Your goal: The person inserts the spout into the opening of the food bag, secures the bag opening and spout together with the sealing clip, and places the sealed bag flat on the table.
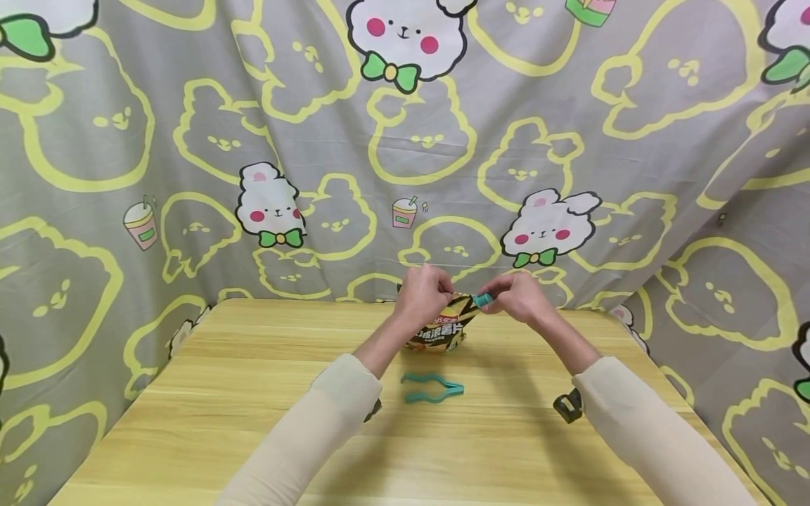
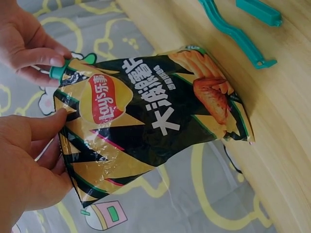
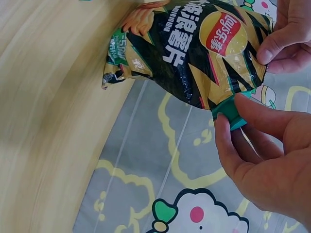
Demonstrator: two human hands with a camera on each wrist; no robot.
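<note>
left hand [image 2: 24, 160] pinches chip bag [image 2: 150, 121] | right hand [image 3: 272, 160] pinches teal clip [image 3: 228, 114] | head only: spare clip [image 1: 432, 388]

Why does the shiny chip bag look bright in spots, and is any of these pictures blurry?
Left wrist view: glare patches on the chip bag, sharp print, soft shadow under it on the table. Right wrist view: the wooden table is smeared, while the teal clip stays crisp. Head view: even light, wide-angle bending at the curtain edges.
</note>
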